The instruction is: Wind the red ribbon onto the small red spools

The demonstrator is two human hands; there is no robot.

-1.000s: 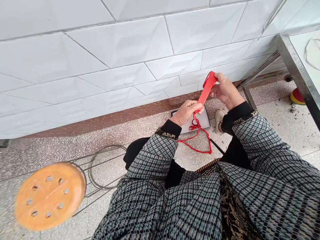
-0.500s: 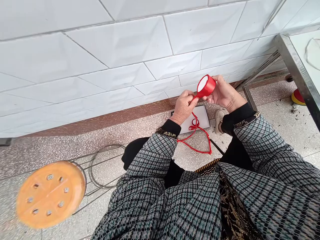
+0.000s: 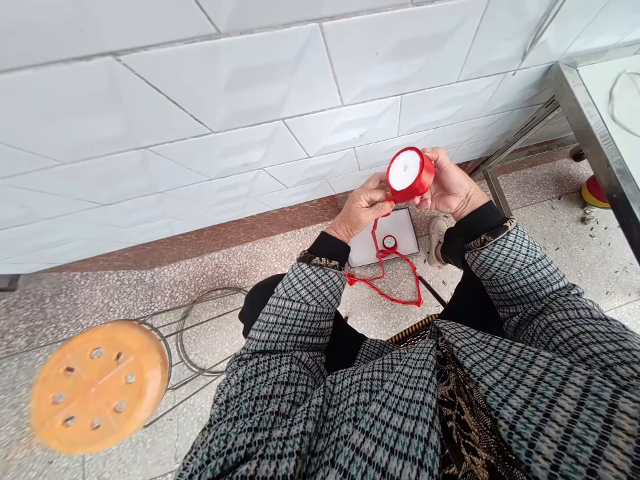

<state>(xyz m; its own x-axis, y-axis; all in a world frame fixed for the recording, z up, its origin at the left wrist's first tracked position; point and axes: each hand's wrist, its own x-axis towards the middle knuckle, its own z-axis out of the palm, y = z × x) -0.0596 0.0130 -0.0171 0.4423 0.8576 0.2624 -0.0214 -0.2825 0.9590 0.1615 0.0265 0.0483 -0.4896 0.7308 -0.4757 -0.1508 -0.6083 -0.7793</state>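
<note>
The right hand (image 3: pixel 450 187) cups the red ribbon spool (image 3: pixel 410 175) above the knees, white face up. The left hand (image 3: pixel 363 210) seems to pinch its loose ribbon (image 3: pixel 373 233) (trailing floorward), grip pressed together so it feeds off straight.

red ribbon spool (image 3: pixel 409 175), white-faced, tilted

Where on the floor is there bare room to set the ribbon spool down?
Bare floor lies between the wall skirting and the orange stool; more, gritty, right of the table leg. Crowded below the ribbon spool: white card, loose ribbon, shoe.
</note>
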